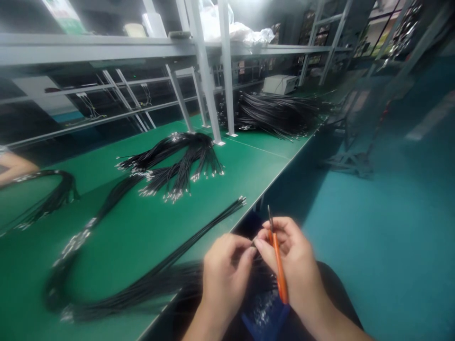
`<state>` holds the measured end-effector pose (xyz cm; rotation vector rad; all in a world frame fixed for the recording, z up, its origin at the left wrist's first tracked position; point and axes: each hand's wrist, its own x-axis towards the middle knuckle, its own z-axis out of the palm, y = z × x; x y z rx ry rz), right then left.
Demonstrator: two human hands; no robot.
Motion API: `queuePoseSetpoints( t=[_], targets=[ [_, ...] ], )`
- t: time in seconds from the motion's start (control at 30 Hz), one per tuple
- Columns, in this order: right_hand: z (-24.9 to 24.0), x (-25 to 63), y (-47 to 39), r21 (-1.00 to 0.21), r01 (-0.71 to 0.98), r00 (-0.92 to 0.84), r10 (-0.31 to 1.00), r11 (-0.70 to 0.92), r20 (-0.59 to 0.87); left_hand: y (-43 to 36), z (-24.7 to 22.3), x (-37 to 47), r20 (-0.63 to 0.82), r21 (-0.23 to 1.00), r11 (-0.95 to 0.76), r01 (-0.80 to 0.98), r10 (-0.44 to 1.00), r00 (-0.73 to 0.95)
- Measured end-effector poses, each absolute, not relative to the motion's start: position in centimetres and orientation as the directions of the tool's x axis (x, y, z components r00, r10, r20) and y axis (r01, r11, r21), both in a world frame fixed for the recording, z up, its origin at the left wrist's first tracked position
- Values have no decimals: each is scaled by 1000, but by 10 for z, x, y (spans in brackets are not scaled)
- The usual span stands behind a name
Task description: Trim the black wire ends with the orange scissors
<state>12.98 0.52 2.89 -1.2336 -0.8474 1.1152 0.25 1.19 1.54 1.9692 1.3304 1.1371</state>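
My left hand (229,274) is closed, its thumb and forefinger pinching the end of a thin black cable (253,242). Right beside it, my right hand (293,265) also pinches toward that small end. In the palm of my right hand lies an orange-handled tool (279,270), slim like small snips, with its narrow metal tip pointing up and away. Left of my hands, a long bundle of black cables (142,289) curves over the green table (106,265). A thinner bunch of cables (216,220) with metal ends reaches toward the table edge.
More black cable bundles (177,161) lie farther back, with a large pile (277,113) behind the white shelf posts (206,71). Below my hands is a blue container (266,312) holding small shiny bits. At the left, another person's arm (16,166) rests near a cable bundle (53,194).
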Motion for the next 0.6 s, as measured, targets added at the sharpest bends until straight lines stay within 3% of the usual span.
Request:
queuePoseSetpoints(
  t=[0.27, 0.37, 0.5, 0.6],
  targets=[
    [28, 138, 2, -991, -137, 175, 984, -6, -30, 18, 23, -5, 198, 918, -242, 313, 966, 166],
    [32, 154, -1, -983, -156, -54, 994, -101, -93, 24, 24, -10, 118, 971, -147, 191, 981, 155],
    [33, 171, 3, -901, -233, -485, 847, -365, -218, 28, 24, -14, 80, 995, -89, 38, 979, 186],
    [28, 173, 9, -876, -246, -573, 792, -414, -213, 27, 25, -15, 86, 996, -84, -18, 973, 214]
  ],
)
